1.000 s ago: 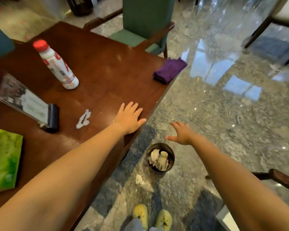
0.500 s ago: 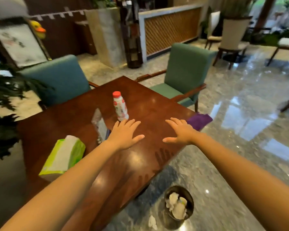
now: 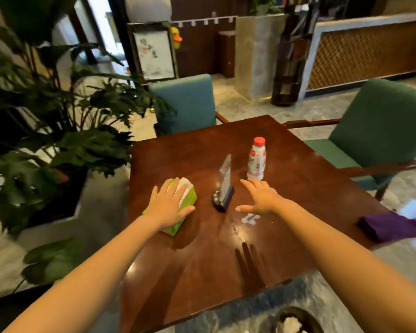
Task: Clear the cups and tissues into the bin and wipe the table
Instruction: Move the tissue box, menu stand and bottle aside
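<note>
Now the left hand (image 3: 168,205) has been laid flat on the tissue pack (image 3: 190,197), fingers straight; the right hand (image 3: 260,197) is held spread above the table (image 3: 298,188).

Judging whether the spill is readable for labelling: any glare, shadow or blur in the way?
Head view: soft glare on the table just below the spill, which reads white; head view: a finger shadow falls nearer the front edge, clear of it; head view: the plant at left is blurred.

Dark round bin (image 3: 298,309), crumpled white tissues (image 3: 289,324) inside, sits just beside the glossy brown table (image 3: 202,260).
</note>
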Demonstrator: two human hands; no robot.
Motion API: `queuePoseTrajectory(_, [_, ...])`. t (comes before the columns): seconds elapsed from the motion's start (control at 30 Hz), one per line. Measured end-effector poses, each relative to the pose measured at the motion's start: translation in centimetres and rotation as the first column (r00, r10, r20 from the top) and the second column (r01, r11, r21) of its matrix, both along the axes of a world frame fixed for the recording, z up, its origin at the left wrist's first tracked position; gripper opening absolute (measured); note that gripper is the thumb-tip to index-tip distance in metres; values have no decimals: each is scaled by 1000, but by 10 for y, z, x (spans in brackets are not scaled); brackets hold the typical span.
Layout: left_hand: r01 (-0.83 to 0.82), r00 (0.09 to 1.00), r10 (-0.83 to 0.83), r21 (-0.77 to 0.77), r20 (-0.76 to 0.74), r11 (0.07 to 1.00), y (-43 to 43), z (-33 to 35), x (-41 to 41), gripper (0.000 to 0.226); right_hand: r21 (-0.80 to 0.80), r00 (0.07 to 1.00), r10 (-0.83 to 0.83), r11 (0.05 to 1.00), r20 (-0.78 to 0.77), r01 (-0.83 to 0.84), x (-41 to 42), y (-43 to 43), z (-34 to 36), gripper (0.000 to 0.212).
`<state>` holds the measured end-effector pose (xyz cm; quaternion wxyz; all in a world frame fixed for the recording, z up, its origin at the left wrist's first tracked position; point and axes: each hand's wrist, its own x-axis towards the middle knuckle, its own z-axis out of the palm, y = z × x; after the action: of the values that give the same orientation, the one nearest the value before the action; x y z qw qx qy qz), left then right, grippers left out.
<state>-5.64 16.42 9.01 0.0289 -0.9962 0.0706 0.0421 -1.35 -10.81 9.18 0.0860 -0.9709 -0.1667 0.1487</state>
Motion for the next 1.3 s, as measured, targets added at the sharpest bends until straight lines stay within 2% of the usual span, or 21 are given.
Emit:
queuePoseTrajectory(0.4, [-160, 983, 158, -20, -93, 987, 20, -74, 69, 82, 153, 996, -18, 988, -87, 31, 90, 14, -44, 95])
queuePoseTrajectory(0.67, [-338, 927, 326, -34, -183, 941, 28, -106, 84, 109, 372, 988, -2, 926, -153, 60, 140, 15, -71, 96])
queuePoseTrajectory(0.8, [-439, 886, 427, -26, -181, 898, 34, -107, 84, 118, 539, 963, 15, 831, -270, 138, 162, 15, -77, 90])
queuePoseTrajectory(0.9, [-536, 825, 508, -55, -248, 843, 41, -108, 88, 125, 551, 957, 72, 828, -282, 100, 174, 15, -80, 83])
queuePoseTrajectory(0.97, [-570, 803, 531, -87, -269, 817, 43, -109, 91, 129, 568, 960, 99, 820, -261, 70, 180, 15, -82, 69])
queuePoseTrajectory(1.03, [-568, 809, 531, -101, -250, 817, 41, -108, 93, 126, 618, 963, 126, 784, -238, 50, 183, 17, -82, 44])
queuePoseTrajectory(1.1, [-568, 815, 536, -116, -220, 815, 40, -107, 92, 119, 632, 970, 143, 775, -197, 14, 186, 18, -83, 28])
queuePoseTrajectory(1.23, [-565, 825, 543, -190, -160, 803, 41, -104, 89, 97, 581, 975, 171, 812, -145, -56, 194, 20, -80, 37])
queuePoseTrajectory(1.3, [-561, 828, 542, -230, -144, 795, 40, -102, 88, 88, 558, 975, 179, 826, -134, -74, 197, 23, -79, 29])
